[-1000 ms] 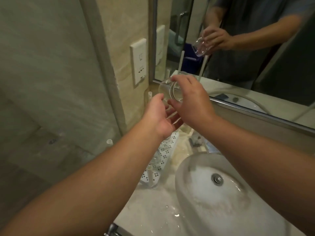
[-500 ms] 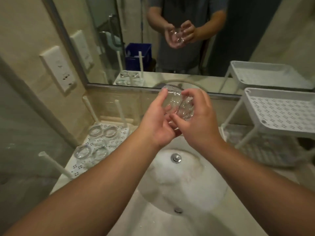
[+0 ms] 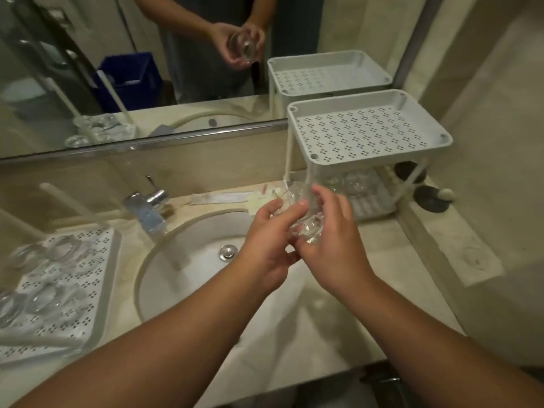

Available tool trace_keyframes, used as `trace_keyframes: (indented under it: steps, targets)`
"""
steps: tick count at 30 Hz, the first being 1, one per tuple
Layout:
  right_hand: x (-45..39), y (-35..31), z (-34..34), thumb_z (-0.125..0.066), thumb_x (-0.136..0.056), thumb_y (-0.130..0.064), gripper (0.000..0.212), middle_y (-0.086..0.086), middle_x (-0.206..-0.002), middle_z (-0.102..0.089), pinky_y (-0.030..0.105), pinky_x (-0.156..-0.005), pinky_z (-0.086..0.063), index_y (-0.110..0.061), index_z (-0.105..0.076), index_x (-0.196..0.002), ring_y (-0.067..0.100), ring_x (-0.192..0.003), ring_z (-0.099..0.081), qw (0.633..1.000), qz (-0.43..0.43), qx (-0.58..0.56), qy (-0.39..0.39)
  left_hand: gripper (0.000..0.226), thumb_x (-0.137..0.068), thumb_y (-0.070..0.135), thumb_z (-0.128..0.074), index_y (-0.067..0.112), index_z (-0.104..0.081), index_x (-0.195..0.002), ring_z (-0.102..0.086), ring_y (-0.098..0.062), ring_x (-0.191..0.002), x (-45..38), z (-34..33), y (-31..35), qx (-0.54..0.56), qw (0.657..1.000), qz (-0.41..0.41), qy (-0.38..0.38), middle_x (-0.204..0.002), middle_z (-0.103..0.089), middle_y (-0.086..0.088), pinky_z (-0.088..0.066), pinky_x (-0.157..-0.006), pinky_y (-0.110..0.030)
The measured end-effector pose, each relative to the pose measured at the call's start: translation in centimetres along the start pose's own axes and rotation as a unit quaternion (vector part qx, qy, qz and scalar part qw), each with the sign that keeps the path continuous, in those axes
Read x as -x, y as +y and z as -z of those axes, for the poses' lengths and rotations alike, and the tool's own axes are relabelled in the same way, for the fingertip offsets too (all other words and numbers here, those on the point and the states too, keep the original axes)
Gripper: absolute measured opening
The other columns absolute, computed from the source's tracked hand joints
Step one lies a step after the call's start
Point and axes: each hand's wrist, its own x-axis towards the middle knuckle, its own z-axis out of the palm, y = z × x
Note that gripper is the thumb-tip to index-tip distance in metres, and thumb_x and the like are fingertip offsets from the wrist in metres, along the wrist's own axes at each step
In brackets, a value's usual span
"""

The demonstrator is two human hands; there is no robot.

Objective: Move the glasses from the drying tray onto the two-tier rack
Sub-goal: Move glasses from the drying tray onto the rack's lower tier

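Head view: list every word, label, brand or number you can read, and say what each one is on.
No text can be read here.
Packets behind the sink: any print is too blurred to read.
Small tag beside them: too small to read.
Faucet, drying tray, two-tier rack, glass: no marking shows.

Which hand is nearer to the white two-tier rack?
Right. The right hand holds the glass just in front of the two-tier rack; the left hand is farther left, over the sink.
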Motion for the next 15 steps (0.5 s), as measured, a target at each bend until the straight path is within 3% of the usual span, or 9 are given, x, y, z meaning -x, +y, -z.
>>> trace_keyframes:
  steps: [3,6,10,15]
  targets:
    - [0.7,3.1,1.4,-0.083,-0.070,-0.020,0.088,-0.003,-0.134,-0.042,0.012,-0.089,-0.037,-0.028,-0.034,-0.143,0.008,-0.118,-0.047,0.999,-0.046,0.025,-0.007,0.058,-0.078,0.014,-0.080,0.031,-0.052,-0.125,-0.068,-0.010,-0.074,-1.6,-2.0,-2.7,-0.017,1.000,0.004,0.007,-0.110,-0.067,0.002,-0.054,-0.079,-0.039]
    - [0.8,5.9,2.5,-0.082,-0.070,-0.030,0.090,-0.001,-0.137,-0.044,0.028,-0.092,-0.046,-0.027,-0.033,-0.146,0.015,-0.120,-0.050,0.995,-0.080,0.050,-0.012,0.064,-0.078,0.002,-0.076,0.028,-0.048,-0.130,-0.069,-0.002,-0.066,-3.2,-3.7,-4.7,-0.032,1.000,0.000,-0.002,-0.110,-0.063,0.003,-0.055,-0.064,-0.028]
    - [0.5,9.1,3.0,-0.082,-0.070,-0.034,0.093,0.000,-0.140,-0.047,0.025,-0.084,-0.042,-0.023,-0.031,-0.147,0.018,-0.122,-0.052,0.992,-0.109,0.061,-0.023,0.069,-0.076,-0.005,-0.075,0.026,-0.049,-0.133,-0.066,-0.011,-0.095,-5.6,-5.3,-6.9,-0.086,0.996,-0.014,-0.011,-0.118,-0.060,0.003,-0.048,-0.073,-0.027]
    - [-0.4,12.2,2.6,-0.085,-0.067,-0.030,0.095,-0.001,-0.134,-0.053,0.020,-0.077,-0.037,-0.021,-0.032,-0.146,0.017,-0.114,-0.056,0.990,-0.131,0.048,-0.026,0.070,-0.075,-0.003,-0.078,0.030,-0.046,-0.129,-0.059,-0.020,-0.117,-8.1,-6.5,-8.8,-0.128,0.991,-0.035,-0.009,-0.129,-0.053,0.000,-0.052,-0.090,-0.035]
